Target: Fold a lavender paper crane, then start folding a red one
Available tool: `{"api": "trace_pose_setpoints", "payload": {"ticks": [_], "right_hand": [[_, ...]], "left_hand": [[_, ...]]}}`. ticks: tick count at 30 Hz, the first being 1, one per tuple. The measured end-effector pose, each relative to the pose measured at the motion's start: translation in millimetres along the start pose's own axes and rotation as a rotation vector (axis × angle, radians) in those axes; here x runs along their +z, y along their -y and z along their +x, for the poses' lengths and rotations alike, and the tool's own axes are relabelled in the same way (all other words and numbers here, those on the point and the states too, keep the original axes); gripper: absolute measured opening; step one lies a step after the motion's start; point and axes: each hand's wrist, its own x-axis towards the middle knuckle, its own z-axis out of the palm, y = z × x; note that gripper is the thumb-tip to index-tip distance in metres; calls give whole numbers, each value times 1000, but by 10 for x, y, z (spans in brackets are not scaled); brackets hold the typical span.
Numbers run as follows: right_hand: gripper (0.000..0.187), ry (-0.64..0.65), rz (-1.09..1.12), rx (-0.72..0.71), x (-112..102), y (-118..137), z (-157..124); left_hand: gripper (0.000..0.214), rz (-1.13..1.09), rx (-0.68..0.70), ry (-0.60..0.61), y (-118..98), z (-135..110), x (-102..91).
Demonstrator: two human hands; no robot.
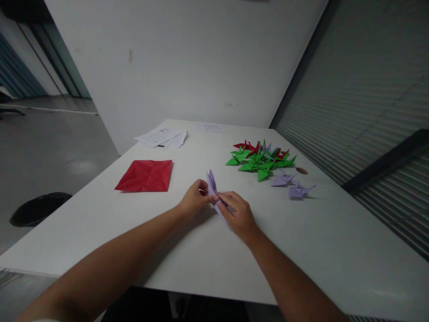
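A partly folded lilac paper (212, 184) stands on the white table (187, 241) in front of me. My left hand (195, 198) pinches its left side, fingers curled. My right hand (237, 213) presses and pinches its lower right part, which lies under the fingers. A creased red paper square (145, 175) lies flat to the left of my hands.
A pile of several green, red and lilac paper cranes (261, 158) sits at the back right, with two lilac cranes (291, 184) nearer. White printed sheets (162, 137) lie at the back. A small brown disc (301, 171) is beside the pile. A dark round object (38, 208) lies on the floor left.
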Motion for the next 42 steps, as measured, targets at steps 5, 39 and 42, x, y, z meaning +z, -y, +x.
{"api": "trace_pose_setpoints", "payload": {"ticks": [5, 39, 42], "right_hand": [[36, 20, -90, -86, 12, 9, -14], [27, -208, -83, 203, 55, -121, -13], [21, -188, -76, 216, 59, -105, -19]], "left_hand": [[43, -23, 13, 7, 26, 9, -9], [37, -177, -190, 76, -3, -18, 22], [36, -174, -178, 98, 34, -14, 26]]}}
